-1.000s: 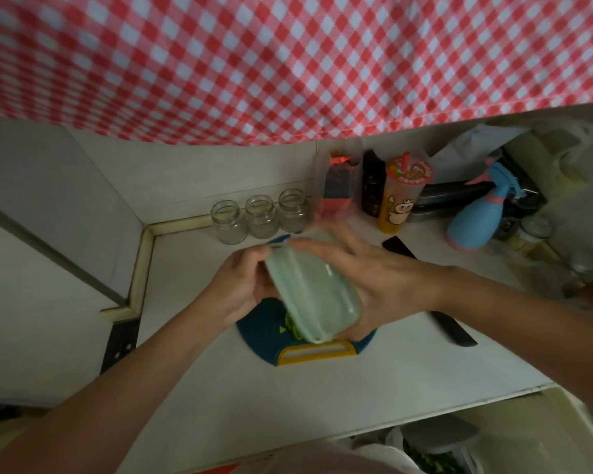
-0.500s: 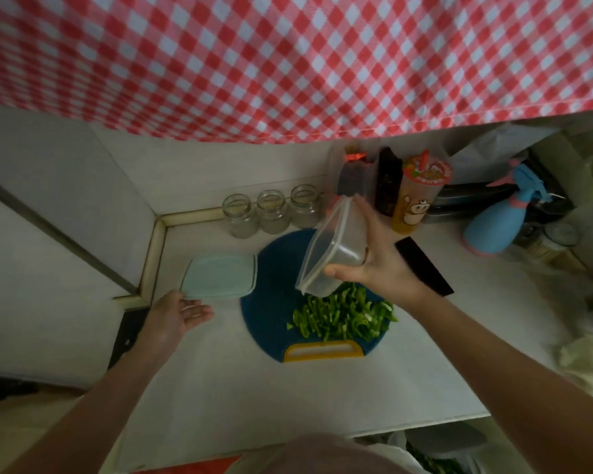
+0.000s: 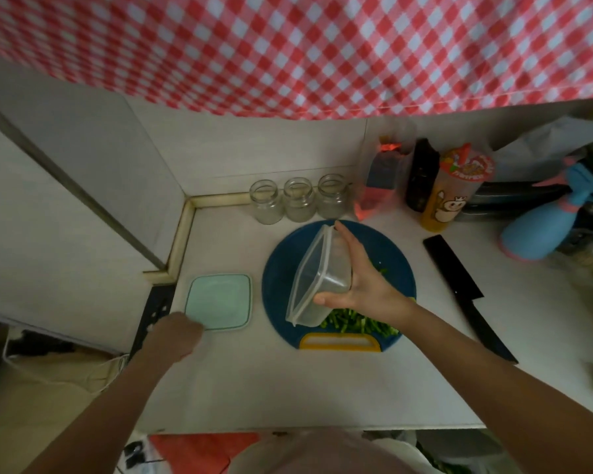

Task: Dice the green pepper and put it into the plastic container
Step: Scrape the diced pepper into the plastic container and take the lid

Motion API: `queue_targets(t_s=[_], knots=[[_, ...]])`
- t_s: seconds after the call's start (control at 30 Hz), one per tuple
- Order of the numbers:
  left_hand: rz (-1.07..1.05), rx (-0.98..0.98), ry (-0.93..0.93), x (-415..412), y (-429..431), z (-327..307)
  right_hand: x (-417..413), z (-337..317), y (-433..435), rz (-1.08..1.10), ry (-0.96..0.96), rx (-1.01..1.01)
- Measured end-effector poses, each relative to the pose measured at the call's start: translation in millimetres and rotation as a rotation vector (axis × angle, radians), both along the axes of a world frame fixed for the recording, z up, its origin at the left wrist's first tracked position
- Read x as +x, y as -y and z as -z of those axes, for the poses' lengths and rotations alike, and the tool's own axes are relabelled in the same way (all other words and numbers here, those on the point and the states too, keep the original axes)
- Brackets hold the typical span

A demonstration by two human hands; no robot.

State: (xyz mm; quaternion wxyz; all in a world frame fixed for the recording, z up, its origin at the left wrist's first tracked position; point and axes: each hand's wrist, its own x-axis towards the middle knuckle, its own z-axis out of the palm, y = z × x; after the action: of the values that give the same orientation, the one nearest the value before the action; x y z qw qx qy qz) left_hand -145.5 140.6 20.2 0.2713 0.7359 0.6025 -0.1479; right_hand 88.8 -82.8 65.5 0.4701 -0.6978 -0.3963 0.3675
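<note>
A person's two bare arms reach over a pale surface, seen from above. The right hand holds a clear plastic container tilted on its side, open mouth facing left, above a round blue cutting board with a yellow handle. The right fingers are clamped around the container's base and far side, thumb at the near corner. Cut green pepper lies in a heap on the near part of the board, just under the container's lower edge and partly hidden by the hand; none is visible inside the container.

The left hand rests at the near left corner of a pale green lid, which lies flat on the surface just left of the board. Its fingers are curled under and hidden, so whether they are apart or together cannot be told.

A black knife lies on the surface to the right of the board, well apart from both hands. Three empty glass jars stand in a row beyond the board by the wall. To their right stand bottles, a cartoon-printed cup and a blue spray bottle. A red-and-white checked cloth hangs across the top.
</note>
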Motion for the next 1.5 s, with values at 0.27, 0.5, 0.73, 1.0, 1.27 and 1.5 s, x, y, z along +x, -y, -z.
queue_targets(t_s=[0.27, 0.5, 0.73, 1.0, 1.27, 1.5], knots=[[0.263, 0.039, -0.075, 56, 11, -34, 1, -7, 4, 0.015, -0.042, 0.088], [-0.078, -1.099, 0.652, 112, 78, -67, 6, -6, 13, 0.066, -0.093, 0.22], [0.125, -0.477, 0.654, 143, 105, -45, 15, -4, 35, 0.264, -0.149, 0.101], [0.239, -0.304, 0.296, 152, 81, -33, 63, 44, 69, 0.919, -0.497, 0.058], [0.275, -0.229, 0.088, 107, 64, 2, 95, 72, 87, 0.899, -0.676, 0.173], [-0.462, -0.511, 0.633, 115, 65, 5, 104, 68, 83, 0.832, -0.791, 0.047]])
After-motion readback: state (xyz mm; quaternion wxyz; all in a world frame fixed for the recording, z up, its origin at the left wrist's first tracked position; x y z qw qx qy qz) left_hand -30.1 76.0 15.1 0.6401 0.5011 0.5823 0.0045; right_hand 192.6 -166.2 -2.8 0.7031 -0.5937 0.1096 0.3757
